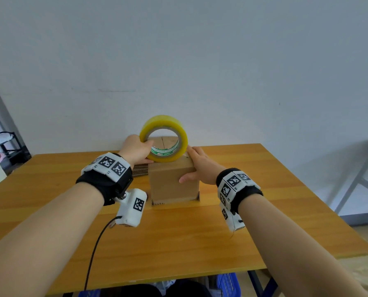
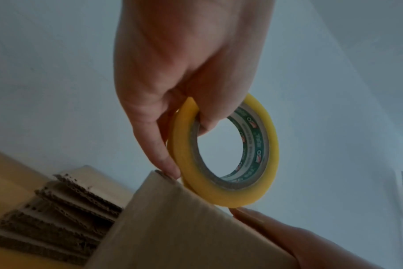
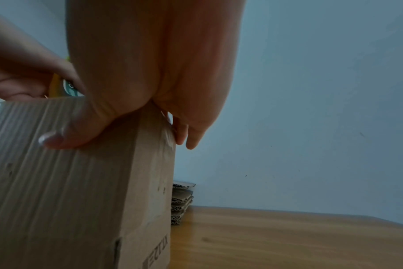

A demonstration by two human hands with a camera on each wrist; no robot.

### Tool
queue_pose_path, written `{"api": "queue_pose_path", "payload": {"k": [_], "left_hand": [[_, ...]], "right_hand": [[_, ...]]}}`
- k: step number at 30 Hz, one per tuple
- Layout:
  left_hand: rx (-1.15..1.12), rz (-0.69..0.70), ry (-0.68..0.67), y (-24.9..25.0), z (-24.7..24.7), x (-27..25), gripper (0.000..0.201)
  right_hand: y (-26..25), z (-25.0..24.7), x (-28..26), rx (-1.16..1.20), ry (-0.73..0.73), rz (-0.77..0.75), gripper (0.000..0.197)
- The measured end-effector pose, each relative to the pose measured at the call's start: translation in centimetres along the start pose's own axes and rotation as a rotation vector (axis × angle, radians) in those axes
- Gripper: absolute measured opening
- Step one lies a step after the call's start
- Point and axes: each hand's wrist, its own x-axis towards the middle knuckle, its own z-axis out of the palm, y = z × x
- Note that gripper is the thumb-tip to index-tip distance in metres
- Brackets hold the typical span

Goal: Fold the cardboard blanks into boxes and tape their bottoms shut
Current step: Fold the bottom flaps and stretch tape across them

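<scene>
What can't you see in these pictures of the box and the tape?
- Head view: the top of the box, where the flaps meet, is mostly hidden behind the tape roll.
- Head view: the left hand and box hide most of the blanks.
- Right wrist view: the right hand hides nearly all the roll.
- Any view: the tape's loose end cannot be made out.

A plain pale grey-blue wall fills the upper part of the head view, evenly lit. A wooden table with an orange-brown top stands against it. To the left a black metal rack is partly visible, to the right a grey metal frame. A blue plastic crate sits below the table's near edge.
</scene>
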Motion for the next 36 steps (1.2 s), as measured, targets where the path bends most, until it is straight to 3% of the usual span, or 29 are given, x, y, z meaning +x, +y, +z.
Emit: {"api": "queue_pose_path", "payload": {"k": [13, 18, 21, 25, 29, 33, 36], "left_hand": [[0.09, 0.027, 0.081, -0.4, -3.7, 0.3, 0.028], [0.202, 0.04, 0.268, -1.6, -8.8, 1.4, 0.032], [0.133, 0.02, 0.297, -2.5, -11.0, 1.9, 0.031], [-0.171, 0.055, 0.239, -2.2, -10.5, 2.0, 0.019], [-0.493, 0.03, 0.081, -0.7, -9.6, 1.7, 0.029], [-0.72, -0.003, -0.077, 0.2, -7.7, 1.2, 0.017], [-0.839, -0.031, -0.175, 0.2, -5.8, 1.1, 0.024]], "right_hand": [[-2.1, 0.2, 0.3, -0.062, -0.038, 0.014, 0.111], [0.3, -1.1, -0.8, -0.007, 0.0, 0.167, 0.102], [1.0, -1.6, -1.1, -0.004, 0.014, 0.185, 0.103], [-0.5, -0.7, -0.3, 0.029, 0.009, 0.122, 0.106], [-1.0, -0.3, 0.1, 0.058, 0.031, 0.102, 0.109], [-1.3, -0.3, 0.0, 0.075, 0.041, 0.101, 0.109], [-1.6, -0.4, -0.2, 0.091, 0.022, 0.092, 0.107]]}}
